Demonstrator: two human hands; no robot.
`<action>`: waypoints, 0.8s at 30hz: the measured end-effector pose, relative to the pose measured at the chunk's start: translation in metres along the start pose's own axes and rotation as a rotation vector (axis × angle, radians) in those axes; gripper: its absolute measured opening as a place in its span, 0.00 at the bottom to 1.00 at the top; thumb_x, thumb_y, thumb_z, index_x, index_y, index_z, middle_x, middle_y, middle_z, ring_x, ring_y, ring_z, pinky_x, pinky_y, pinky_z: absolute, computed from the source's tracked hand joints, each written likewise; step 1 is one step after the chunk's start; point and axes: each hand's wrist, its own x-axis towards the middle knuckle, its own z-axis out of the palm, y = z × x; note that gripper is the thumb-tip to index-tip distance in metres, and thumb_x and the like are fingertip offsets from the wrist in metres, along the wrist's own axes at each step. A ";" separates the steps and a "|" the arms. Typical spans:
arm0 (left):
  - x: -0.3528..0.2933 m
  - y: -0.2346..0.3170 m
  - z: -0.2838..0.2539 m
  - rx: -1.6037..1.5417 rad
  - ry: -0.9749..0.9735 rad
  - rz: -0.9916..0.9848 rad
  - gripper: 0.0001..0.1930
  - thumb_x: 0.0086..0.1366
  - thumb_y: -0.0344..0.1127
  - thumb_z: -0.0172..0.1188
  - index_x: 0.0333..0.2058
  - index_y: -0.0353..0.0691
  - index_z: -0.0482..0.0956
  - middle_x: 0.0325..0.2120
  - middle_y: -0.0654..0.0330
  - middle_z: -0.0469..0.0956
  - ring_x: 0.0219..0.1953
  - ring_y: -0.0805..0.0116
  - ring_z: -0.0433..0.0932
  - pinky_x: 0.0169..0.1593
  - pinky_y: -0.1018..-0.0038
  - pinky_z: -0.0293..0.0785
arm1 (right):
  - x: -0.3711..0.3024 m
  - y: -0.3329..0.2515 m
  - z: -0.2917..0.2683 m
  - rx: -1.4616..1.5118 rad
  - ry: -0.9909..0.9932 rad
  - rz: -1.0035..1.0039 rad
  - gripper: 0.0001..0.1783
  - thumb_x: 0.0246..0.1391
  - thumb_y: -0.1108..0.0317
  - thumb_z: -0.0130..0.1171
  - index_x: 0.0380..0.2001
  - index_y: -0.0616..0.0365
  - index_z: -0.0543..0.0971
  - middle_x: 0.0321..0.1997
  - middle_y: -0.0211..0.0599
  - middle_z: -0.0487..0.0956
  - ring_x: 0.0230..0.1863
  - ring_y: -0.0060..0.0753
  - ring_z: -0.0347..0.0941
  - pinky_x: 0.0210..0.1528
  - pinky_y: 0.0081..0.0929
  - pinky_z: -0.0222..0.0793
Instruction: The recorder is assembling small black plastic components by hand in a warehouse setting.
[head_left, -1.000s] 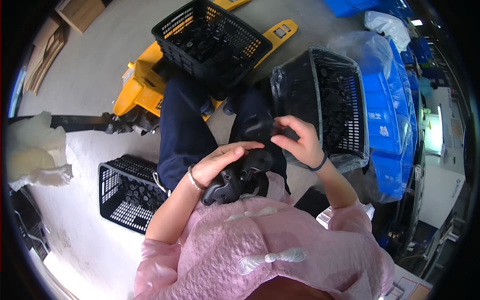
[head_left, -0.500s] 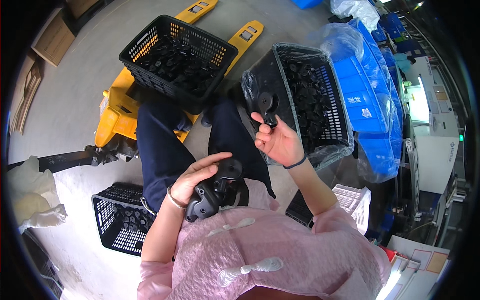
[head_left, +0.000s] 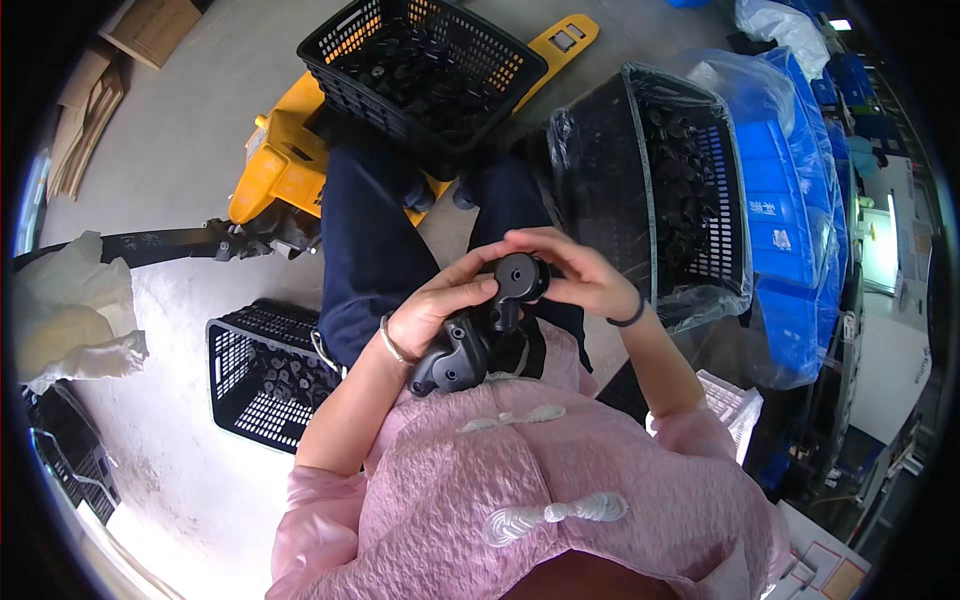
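Grey floor (head_left: pixel 200 140) behind, and mid-frame I see the left hand (head_left: pixel 436 308) and right hand (head_left: pixel 580 275) closed round one round-headed black part (head_left: pixel 518 277), below a black crate (head_left: pixel 350 98)

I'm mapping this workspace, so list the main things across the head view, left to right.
Crumpled white material, lower-left black basket, left hand, round black part, right hand, plastic-lined black basket, blue bins.

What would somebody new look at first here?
Probably the bright yellow pallet jack at the upper left, with a black crate over its forks. Next, the big blue bins in clear plastic on the right. In the middle, the left hand and right hand meet at a rounded black part.
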 end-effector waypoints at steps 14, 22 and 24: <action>-0.003 -0.005 -0.008 0.007 0.019 0.047 0.17 0.60 0.33 0.48 0.46 0.32 0.64 0.35 0.53 0.73 0.37 0.64 0.75 0.44 0.73 0.71 | 0.021 -0.033 0.007 -0.237 0.146 0.160 0.15 0.49 0.64 0.58 0.35 0.65 0.74 0.28 0.31 0.76 0.30 0.17 0.70 0.35 0.16 0.65; -0.007 -0.004 -0.005 -0.080 0.043 0.033 0.15 0.62 0.34 0.49 0.46 0.34 0.64 0.33 0.54 0.75 0.36 0.66 0.75 0.44 0.74 0.70 | 0.016 -0.027 0.009 -0.086 0.200 0.208 0.14 0.55 0.65 0.51 0.40 0.65 0.73 0.29 0.29 0.75 0.32 0.15 0.69 0.37 0.15 0.65; -0.007 -0.005 -0.006 -0.121 0.045 0.077 0.17 0.62 0.34 0.49 0.48 0.33 0.63 0.33 0.53 0.75 0.36 0.64 0.76 0.44 0.73 0.71 | 0.005 -0.026 0.011 -0.114 0.160 0.234 0.16 0.53 0.65 0.54 0.40 0.65 0.73 0.29 0.29 0.75 0.32 0.15 0.69 0.36 0.15 0.65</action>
